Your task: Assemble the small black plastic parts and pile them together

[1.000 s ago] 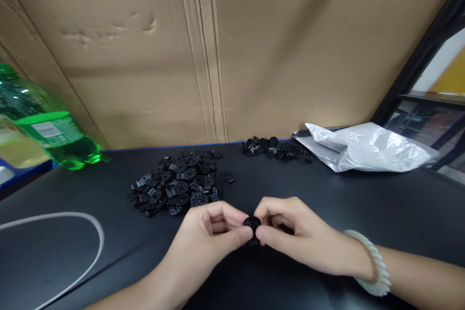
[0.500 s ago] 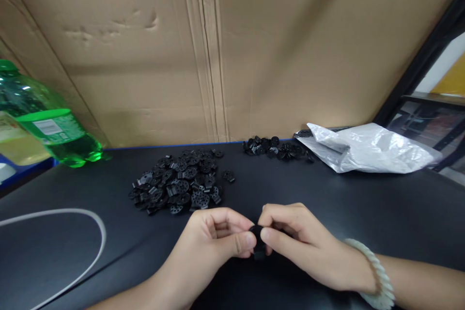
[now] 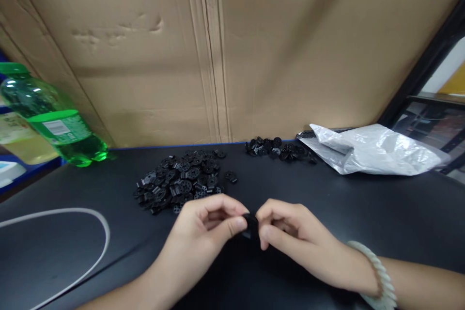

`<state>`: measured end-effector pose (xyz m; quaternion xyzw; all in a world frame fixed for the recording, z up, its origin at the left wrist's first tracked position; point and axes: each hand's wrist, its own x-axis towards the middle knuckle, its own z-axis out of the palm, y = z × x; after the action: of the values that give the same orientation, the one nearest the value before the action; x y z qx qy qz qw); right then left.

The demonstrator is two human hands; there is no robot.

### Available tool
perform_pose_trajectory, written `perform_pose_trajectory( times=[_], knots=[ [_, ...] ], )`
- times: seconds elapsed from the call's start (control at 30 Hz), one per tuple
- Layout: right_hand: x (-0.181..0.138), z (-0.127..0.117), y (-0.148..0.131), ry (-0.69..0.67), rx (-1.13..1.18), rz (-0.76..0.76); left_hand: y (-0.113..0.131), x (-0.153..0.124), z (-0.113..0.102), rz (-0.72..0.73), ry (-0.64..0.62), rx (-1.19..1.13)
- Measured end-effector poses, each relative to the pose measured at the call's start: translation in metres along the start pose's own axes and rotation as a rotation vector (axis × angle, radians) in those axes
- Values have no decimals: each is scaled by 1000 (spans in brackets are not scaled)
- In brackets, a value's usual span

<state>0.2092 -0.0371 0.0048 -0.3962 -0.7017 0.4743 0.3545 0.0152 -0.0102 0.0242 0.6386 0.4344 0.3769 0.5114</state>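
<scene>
My left hand (image 3: 205, 240) is closed, pinching a small black round plastic part (image 3: 251, 223) between thumb and forefinger above the table. At the right edge of that part is my right hand (image 3: 300, 235), with its fingers curled in and the thumb against them. Whatever those right fingertips hold, if anything, is hidden. Beyond my left hand lies a large heap of black perforated disc parts with clips (image 3: 181, 177). One similar loose part (image 3: 230, 176) rests just right of the heap. A smaller pile of black round pieces (image 3: 278, 148) is at the back.
A crumpled silvery-white plastic bag (image 3: 378, 150) lies at the back right. At the left are a green bottle (image 3: 61, 126) and a grey cable (image 3: 103, 232) looping over the black table (image 3: 145, 256). A cardboard wall (image 3: 145, 58) stands behind.
My right thumb has come off the face of the black part and drawn in beside its edge. Both hands have risen slightly, the left also shifting left. The view has shifted slightly.
</scene>
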Motion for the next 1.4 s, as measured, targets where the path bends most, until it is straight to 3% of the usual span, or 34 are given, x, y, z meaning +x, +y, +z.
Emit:
perform_pose_trajectory(
  times=[0.13,0.23,0.33,0.43,0.53,0.63,0.7,0.8,0.93,1.13,1.27,1.4],
  knots=[
    [4,-7,4,82,29,-8,17,20,-34,275,243,459],
    [8,-10,7,111,62,14,23,39,-69,332,366,854],
    [11,-11,10,113,105,45,17,54,-97,307,330,1112],
    [10,-12,12,118,88,39,9,61,-106,319,296,1169],
    [13,-22,13,148,-49,-17,8,57,-95,419,343,1155],
    [34,-43,14,202,-423,-145,9,43,-69,560,351,1103],
    [59,-61,15,224,-779,-296,5,32,-49,662,274,1036],
    [103,-80,15,192,-901,-355,-9,17,-23,757,83,933],
    [141,-83,14,180,-952,-398,-25,4,-5,732,-66,802],
    [154,-87,11,172,-893,-418,-24,-5,-2,740,-63,625],
    [140,-96,-4,235,-750,-407,-24,-4,-2,748,-30,549],
    [99,-86,-22,272,-575,-370,-26,2,-1,601,41,522]
  ],
)
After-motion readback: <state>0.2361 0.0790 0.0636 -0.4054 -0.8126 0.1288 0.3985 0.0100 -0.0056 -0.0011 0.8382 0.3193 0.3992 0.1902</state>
